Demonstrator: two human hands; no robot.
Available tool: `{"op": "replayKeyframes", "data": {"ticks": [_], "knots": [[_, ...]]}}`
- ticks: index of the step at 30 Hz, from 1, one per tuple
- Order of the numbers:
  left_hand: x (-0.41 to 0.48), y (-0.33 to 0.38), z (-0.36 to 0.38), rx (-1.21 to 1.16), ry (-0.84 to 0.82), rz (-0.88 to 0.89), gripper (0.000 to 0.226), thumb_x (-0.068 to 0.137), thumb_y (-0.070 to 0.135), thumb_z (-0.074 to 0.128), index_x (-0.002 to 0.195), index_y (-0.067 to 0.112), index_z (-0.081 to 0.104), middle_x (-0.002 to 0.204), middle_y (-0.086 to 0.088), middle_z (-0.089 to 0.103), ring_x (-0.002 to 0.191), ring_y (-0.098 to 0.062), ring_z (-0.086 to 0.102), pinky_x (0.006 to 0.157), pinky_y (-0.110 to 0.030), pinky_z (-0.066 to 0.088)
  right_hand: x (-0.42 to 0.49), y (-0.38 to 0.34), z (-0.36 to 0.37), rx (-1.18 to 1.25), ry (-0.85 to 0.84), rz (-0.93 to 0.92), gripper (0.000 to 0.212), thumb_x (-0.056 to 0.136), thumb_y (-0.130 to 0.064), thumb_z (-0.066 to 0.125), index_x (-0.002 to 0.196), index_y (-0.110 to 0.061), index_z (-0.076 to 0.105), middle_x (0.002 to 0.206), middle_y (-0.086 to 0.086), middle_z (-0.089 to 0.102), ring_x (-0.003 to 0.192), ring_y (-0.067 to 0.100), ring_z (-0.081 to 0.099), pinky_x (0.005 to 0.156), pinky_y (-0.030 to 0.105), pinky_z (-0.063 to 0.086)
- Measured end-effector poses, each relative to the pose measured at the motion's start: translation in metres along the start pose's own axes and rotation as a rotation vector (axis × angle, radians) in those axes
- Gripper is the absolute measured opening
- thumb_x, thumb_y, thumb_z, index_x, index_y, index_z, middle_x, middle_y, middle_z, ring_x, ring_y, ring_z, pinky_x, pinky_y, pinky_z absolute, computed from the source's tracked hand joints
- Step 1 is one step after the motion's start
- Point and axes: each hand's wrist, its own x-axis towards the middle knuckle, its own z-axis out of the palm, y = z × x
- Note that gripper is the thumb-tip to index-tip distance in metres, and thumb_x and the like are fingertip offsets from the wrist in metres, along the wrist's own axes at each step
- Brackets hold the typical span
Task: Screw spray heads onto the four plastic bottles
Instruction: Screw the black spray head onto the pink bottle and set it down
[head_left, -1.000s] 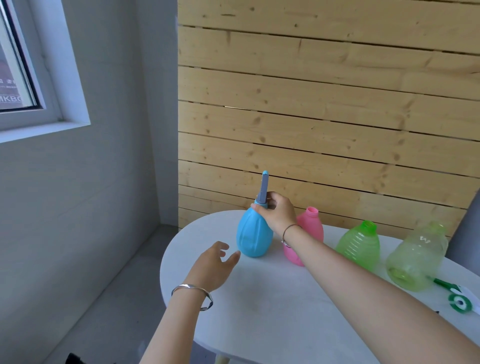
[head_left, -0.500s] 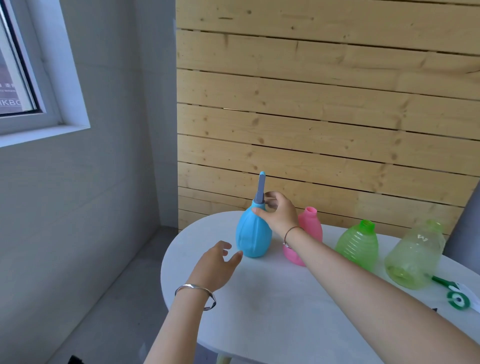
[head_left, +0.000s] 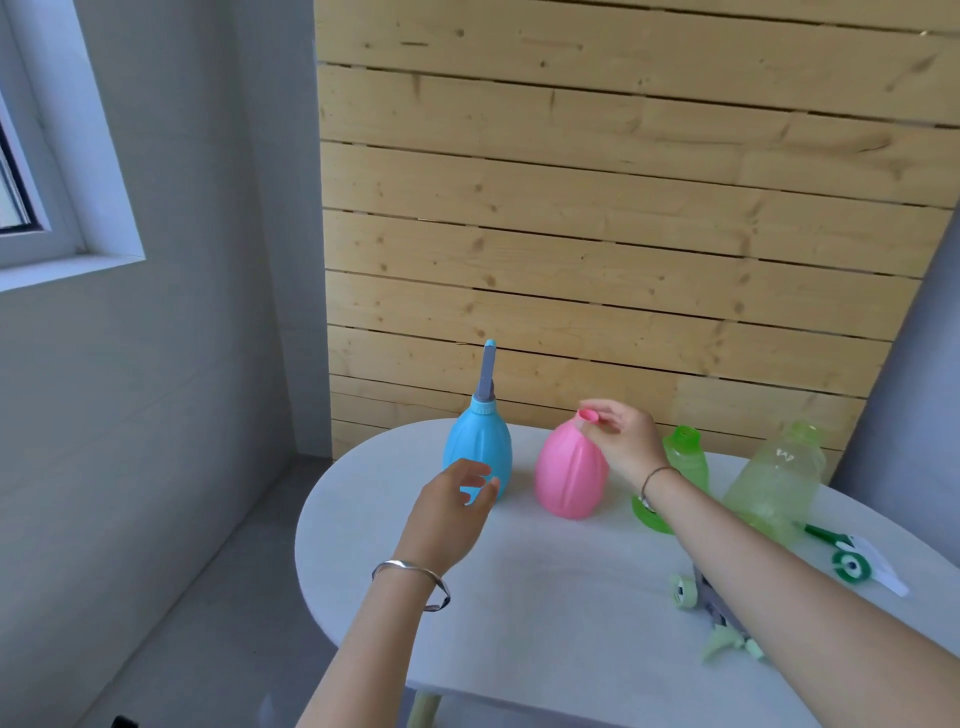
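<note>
White oval table (head_left: 545, 597) stands against a pine-slat wall (head_left: 597, 208); grey wall and window (head_left: 31, 171) at left. Four bottles line its far edge. Right hand (head_left: 621, 441) pinches the pink bottle (head_left: 569, 475) at its neck. Left hand (head_left: 449, 512), fingers loosely spread, hovers near the blue bottle (head_left: 475, 449), spray head fitted.

Smooth plastic blue bottle (head_left: 478, 452) and pink bottle (head_left: 570, 473), matt white table (head_left: 545, 597), knotty wood wall (head_left: 597, 234).
</note>
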Motion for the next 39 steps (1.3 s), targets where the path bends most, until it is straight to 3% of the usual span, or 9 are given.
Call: {"op": "replayKeyframes", "data": {"ticks": [6, 10, 13, 16, 19, 26, 30, 34, 39], "knots": [[-0.007, 0.014, 0.021, -0.049, -0.037, 0.05, 0.035, 0.089, 0.035, 0.059, 0.12, 0.02, 0.055, 0.117, 0.003, 0.06, 0.095, -0.015, 0.056, 0.076, -0.022, 0.042, -0.016, -0.007, -0.02, 0.071, 0.026, -0.055, 0.026, 0.079, -0.007, 0.072, 0.105, -0.006, 0.069, 0.101, 0.008, 0.071, 0.097, 0.016, 0.064, 0.089, 0.022, 0.047], [-0.011, 0.023, 0.036, -0.133, -0.061, 0.041, 0.061, 0.082, 0.042, 0.066, 0.134, 0.021, 0.041, 0.127, 0.007, 0.046, 0.106, -0.015, 0.052, 0.082, -0.023, 0.041, -0.027, -0.023, -0.047, 0.316, 0.154, -0.075, 0.021, 0.078, -0.011, 0.075, 0.099, -0.012, 0.071, 0.09, -0.001, 0.073, 0.078, -0.002, 0.068, 0.075, 0.018, 0.054], [-0.013, 0.037, 0.049, -0.35, -0.107, -0.067, 0.081, 0.077, 0.05, 0.069, 0.142, 0.023, 0.029, 0.137, 0.005, 0.04, 0.11, -0.015, 0.052, 0.086, -0.028, 0.044, -0.039, -0.03, -0.073, 0.455, 0.172, -0.069, 0.016, 0.076, -0.013, 0.077, 0.088, -0.022, 0.072, 0.079, -0.015, 0.074, 0.072, -0.009, 0.067, 0.061, 0.01, 0.051], [-0.017, 0.05, 0.06, -0.73, -0.274, -0.244, 0.097, 0.065, 0.064, 0.068, 0.144, 0.026, 0.026, 0.143, -0.001, 0.041, 0.113, -0.02, 0.057, 0.086, -0.036, 0.055, -0.055, -0.024, -0.092, 0.544, 0.174, -0.015, 0.018, 0.076, -0.016, 0.077, 0.091, -0.023, 0.073, 0.09, -0.008, 0.076, 0.082, 0.0, 0.069, 0.073, 0.014, 0.054], [-0.02, 0.057, 0.076, -0.955, -0.461, -0.309, 0.083, 0.063, 0.064, 0.063, 0.136, 0.03, 0.04, 0.132, -0.006, 0.053, 0.109, -0.028, 0.064, 0.079, -0.041, 0.059, -0.07, -0.013, -0.104, 0.643, 0.158, 0.064, 0.02, 0.077, -0.016, 0.075, 0.096, -0.018, 0.072, 0.097, -0.002, 0.075, 0.084, 0.002, 0.07, 0.074, 0.016, 0.056], [-0.026, 0.07, 0.119, -0.954, -0.48, -0.277, 0.077, 0.057, 0.059, 0.078, 0.123, 0.03, 0.051, 0.123, -0.002, 0.063, 0.103, -0.017, 0.068, 0.079, -0.037, 0.058, -0.097, 0.021, -0.134, 0.754, 0.149, 0.136, 0.032, 0.078, -0.015, 0.072, 0.108, -0.007, 0.067, 0.103, 0.002, 0.073, 0.089, 0.006, 0.07, 0.081, 0.021, 0.057], [-0.024, 0.069, 0.126, -0.959, -0.429, -0.298, 0.073, 0.056, 0.057, 0.075, 0.119, 0.029, 0.053, 0.12, -0.004, 0.063, 0.099, -0.017, 0.069, 0.072, -0.031, 0.059, -0.102, 0.042, -0.158, 0.612, 0.011, 0.152, 0.046, 0.068, -0.031, 0.072, 0.11, -0.013, 0.066, 0.106, -0.001, 0.074, 0.1, 0.011, 0.069, 0.084, 0.024, 0.055], [-0.016, 0.058, 0.118, -0.997, -0.4, -0.295, 0.057, 0.063, 0.055, 0.071, 0.111, 0.029, 0.055, 0.119, -0.007, 0.063, 0.094, -0.017, 0.071, 0.068, -0.03, 0.06, -0.108, 0.076, -0.189, 0.29, -0.112, 0.17, 0.033, 0.077, -0.022, 0.073, 0.109, -0.017, 0.066, 0.111, -0.001, 0.072, 0.104, 0.009, 0.066, 0.087, 0.017, 0.051], [-0.019, 0.053, 0.12, -0.956, -0.42, -0.314, 0.058, 0.061, 0.055, 0.073, 0.109, 0.028, 0.055, 0.118, -0.006, 0.063, 0.101, -0.02, 0.068, 0.07, -0.031, 0.06, -0.12, 0.11, -0.204, -0.097, -0.283, 0.197, 0.023, 0.075, -0.026, 0.078, 0.096, -0.023, 0.07, 0.098, -0.013, 0.07, 0.1, 0.006, 0.063, 0.08, 0.009, 0.046]]}}
